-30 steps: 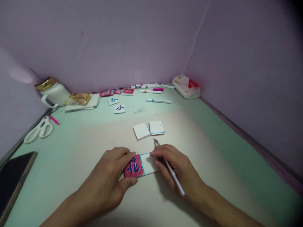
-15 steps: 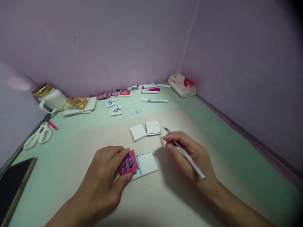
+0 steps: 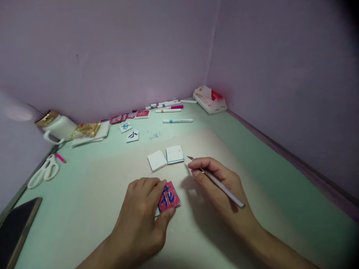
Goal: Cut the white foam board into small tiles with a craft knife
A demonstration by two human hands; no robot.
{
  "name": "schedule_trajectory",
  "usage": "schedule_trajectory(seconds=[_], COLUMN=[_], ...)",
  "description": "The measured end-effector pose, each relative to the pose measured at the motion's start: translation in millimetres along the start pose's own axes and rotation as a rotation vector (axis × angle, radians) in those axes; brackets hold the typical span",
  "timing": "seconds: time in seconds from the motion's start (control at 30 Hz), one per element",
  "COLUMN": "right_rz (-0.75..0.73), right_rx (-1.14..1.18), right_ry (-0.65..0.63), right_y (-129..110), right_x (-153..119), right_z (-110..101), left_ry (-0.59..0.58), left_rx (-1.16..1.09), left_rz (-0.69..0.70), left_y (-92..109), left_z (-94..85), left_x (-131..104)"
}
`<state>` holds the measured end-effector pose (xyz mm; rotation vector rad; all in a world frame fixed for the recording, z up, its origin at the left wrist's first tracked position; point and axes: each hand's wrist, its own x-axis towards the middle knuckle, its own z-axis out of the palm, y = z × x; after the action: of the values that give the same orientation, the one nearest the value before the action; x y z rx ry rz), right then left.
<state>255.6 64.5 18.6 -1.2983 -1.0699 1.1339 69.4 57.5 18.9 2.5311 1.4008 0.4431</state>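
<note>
The left hand (image 3: 143, 213) was pinching a small red tile (image 3: 168, 198) with a blue character painted on it, thumb on the near edge and fingers curled over the far left corner, so the grip was clamped on that tile. The tile sat tilted on the pale mat (image 3: 92, 186), right in front of the person, near the middle of the desk. A thin sliver of white showed under its right edge, but it wasn't clear what that was.

The right hand (image 3: 217, 185) was closed around a slim craft knife (image 3: 217, 183), held like a pen, blade tip pointing up and left toward two blank white squares (image 3: 165, 158). Those two lay side by side, touching, a bit beyond both hands; the right one had a blue line along its edge. The blade tip was just beside that one, not touching it.

Further back on the green desk (image 3: 252, 149): a row of markers (image 3: 168, 106) by the wall, one teal-banded marker (image 3: 177, 120) closer in, a tissue pack (image 3: 209, 99) in the corner, two white tiles with blue characters (image 3: 129, 131), some red tiles (image 3: 130, 116), a white mug with gold lid (image 3: 56, 125), white scissors (image 3: 43, 172) and a dark tablet (image 3: 15, 228) at the left edge.
</note>
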Motion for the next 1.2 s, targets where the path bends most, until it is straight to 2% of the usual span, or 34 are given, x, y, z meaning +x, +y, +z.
schedule_trajectory(seconds=[0.27, 0.4, 0.5, 0.63, 0.73, 0.8, 0.93, 1.0, 1.1, 1.2], right_rz=[-0.080, -0.194, -0.349, -0.588, -0.569, -0.547, -0.620, -0.639, -0.656, -0.735], right_rx=[-0.094, -0.238, -0.384, -0.488, -0.486, -0.533, -0.656, -0.680, -0.707, -0.744], right_ry=[-0.079, -0.189, -0.241, -0.210, -0.095, -0.085, -0.206, -0.146, -0.062, -0.087], right_y=[4.0, 11.8, 19.9, 27.8, 29.6, 30.2, 32.7, 34.1, 36.7, 40.9], right_x=[0.0, 3.0, 4.5, 1.4, -3.6, -5.1, -2.7, -0.9, 3.3, 10.7], right_z=[1.1, 0.3, 0.1, 1.2, 1.7, 1.4, -0.8, -3.2, -10.3, -20.2], left_ry=[-0.061, -0.051, -0.063, -0.168, -0.170, -0.141, -0.015, 0.020, -0.023, -0.063], left_rx=[0.004, -0.028, -0.027, -0.098, -0.160, -0.182, -0.199, -0.168, -0.078, -0.049], left_rz=[-0.029, -0.061, -0.129, -0.254, -0.273, -0.262, -0.202, -0.152, -0.055, 0.016], left_y=[-4.0, -12.5, -20.4, -26.1, -27.4, -27.5, -23.3, -17.7, -6.8, -0.3], left_z=[2.3, -10.3, -24.0, -30.8, -26.2, -22.2, -16.1, -13.2, -8.5, -7.5], left_x=[1.4, -1.6, -7.9, -22.5, -32.7, -35.8, -28.4, -18.8, -4.3, 4.4])
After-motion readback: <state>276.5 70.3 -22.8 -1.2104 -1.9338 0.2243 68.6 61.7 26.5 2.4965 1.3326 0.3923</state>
